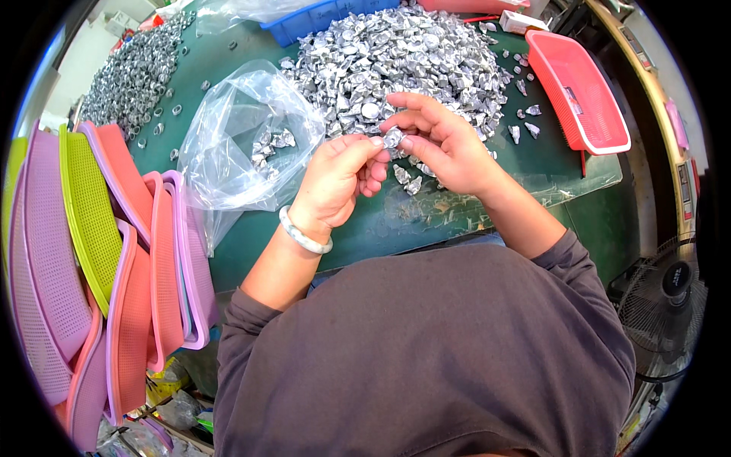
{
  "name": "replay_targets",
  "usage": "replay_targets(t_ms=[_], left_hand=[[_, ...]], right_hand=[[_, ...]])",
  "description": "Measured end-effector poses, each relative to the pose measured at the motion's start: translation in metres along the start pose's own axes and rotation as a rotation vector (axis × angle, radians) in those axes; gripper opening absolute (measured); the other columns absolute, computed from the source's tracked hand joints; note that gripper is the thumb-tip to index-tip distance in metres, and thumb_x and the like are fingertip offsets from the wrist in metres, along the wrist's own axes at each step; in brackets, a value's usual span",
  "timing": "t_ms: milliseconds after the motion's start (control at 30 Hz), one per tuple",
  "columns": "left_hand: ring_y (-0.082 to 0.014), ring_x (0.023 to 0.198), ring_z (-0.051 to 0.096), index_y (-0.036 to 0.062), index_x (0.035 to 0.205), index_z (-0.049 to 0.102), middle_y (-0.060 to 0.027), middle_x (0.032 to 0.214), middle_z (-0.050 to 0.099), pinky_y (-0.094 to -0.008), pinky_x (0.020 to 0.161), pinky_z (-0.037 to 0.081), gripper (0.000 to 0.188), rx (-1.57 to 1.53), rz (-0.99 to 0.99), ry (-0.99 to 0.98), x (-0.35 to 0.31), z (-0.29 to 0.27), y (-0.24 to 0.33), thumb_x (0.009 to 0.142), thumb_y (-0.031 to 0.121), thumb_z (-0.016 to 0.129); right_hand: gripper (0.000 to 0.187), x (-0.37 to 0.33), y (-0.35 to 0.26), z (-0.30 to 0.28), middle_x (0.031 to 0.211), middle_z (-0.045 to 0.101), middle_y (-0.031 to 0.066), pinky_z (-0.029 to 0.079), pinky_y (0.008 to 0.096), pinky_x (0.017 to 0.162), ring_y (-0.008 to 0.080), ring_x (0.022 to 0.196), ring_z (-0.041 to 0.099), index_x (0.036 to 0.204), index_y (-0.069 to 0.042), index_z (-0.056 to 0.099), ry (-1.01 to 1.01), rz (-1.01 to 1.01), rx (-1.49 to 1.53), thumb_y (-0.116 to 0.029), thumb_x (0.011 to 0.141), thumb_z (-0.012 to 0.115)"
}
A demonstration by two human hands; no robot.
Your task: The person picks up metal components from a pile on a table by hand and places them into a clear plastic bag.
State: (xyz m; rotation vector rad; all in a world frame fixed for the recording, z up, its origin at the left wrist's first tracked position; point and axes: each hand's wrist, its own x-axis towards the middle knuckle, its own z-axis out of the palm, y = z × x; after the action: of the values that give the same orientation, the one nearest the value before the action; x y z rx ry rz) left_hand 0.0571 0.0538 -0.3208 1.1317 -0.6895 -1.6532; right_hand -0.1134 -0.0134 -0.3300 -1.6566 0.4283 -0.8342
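The small silvery part point(393, 138) is up in front of you, just past the near edge of the heap. Your left hand point(339, 171) pinches it between thumb and curled fingers. Your right hand point(449, 148) is loosely curved around its far side, index finger lifted, thumb tip close against it; whether it grips too, you cannot tell from here. With so little to hold, a slip could drop the part among the loose pieces point(408, 180) below, where it would be hard to pick out. Reaching outward, your right knuckles might topple the metal heap point(403, 61). Your bracelet point(304, 231) or left wrist could snag the thin plastic bag point(217, 152) beside it and spill its few pieces across the bench point(373, 221).
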Motion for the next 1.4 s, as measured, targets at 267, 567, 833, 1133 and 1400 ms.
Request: replay_targets(t_ms=[267, 567, 833, 1133, 1400], left_hand=[[-0.0082, 0.05, 0.051, 0.0046, 0.076, 0.058, -0.0009, 0.061, 0.056, -0.0192, 0.048, 0.04, 0.014, 0.074, 0.074, 0.018, -0.005, 0.002, -0.004, 0.083, 0.016, 0.057], [-0.0086, 0.058, 0.052, 0.0038, 0.085, 0.057, -0.0014, 0.069, 0.057, -0.0197, 0.053, 0.042, 0.011, 0.055, 0.13, -0.023, -0.003, -0.005, -0.015, 0.083, 0.015, 0.059], [-0.0089, 0.063, 0.054, 0.0037, 0.088, 0.055, -0.0023, 0.074, 0.057, -0.0204, 0.057, 0.043, 0.011, 0.077, 0.274, -0.043, -0.004, -0.003, -0.015, 0.082, 0.01, 0.061], [-0.0093, 0.061, 0.054, 0.0055, 0.089, 0.054, -0.0031, 0.072, 0.059, -0.0208, 0.057, 0.043, 0.007, 0.188, 0.388, 0.119, -0.007, -0.019, -0.002, 0.083, 0.009, 0.057], [-0.0031, 0.058, 0.047, -0.0032, 0.103, 0.054, -0.0007, 0.071, 0.055, -0.0167, 0.053, 0.037, 0.026, 0.982, 0.583, 0.742, -0.006, -0.07, 0.018, 0.08, 0.008, 0.06]], right_hand=[[0.049, -0.001, -0.002, -0.002, 0.108, 0.055, 0.0103, 0.041, 0.0263, 0.084, 0.0123, 0.097, 0.052, 0.128, -0.002, 0.034, -0.013, 0.061, 0.159, 0.008, 0.081, 0.045], [0.052, -0.004, -0.005, 0.003, 0.104, 0.054, 0.0076, 0.041, 0.0252, 0.083, 0.011, 0.091, 0.051, 0.126, -0.005, 0.038, 0.037, -0.02, 0.094, 0.009, 0.077, 0.052], [0.06, -0.003, -0.001, 0.002, 0.105, 0.053, 0.0088, 0.043, 0.0275, 0.083, 0.0131, 0.092, 0.052, 0.128, -0.006, 0.035, 0.036, -0.127, 0.084, 0.011, 0.074, 0.054], [0.043, -0.001, 0.002, -0.015, 0.103, 0.056, 0.0113, 0.043, 0.0323, 0.082, 0.0227, 0.094, 0.054, 0.115, -0.004, 0.049, 0.043, -0.228, -0.446, -0.001, 0.073, 0.06], [0.032, 0.033, 0.019, -0.063, 0.091, 0.058, 0.0125, 0.041, 0.04, 0.078, 0.0312, 0.088, 0.052, 0.104, -0.004, 0.053, 0.315, -0.33, -1.038, -0.007, 0.072, 0.059]])
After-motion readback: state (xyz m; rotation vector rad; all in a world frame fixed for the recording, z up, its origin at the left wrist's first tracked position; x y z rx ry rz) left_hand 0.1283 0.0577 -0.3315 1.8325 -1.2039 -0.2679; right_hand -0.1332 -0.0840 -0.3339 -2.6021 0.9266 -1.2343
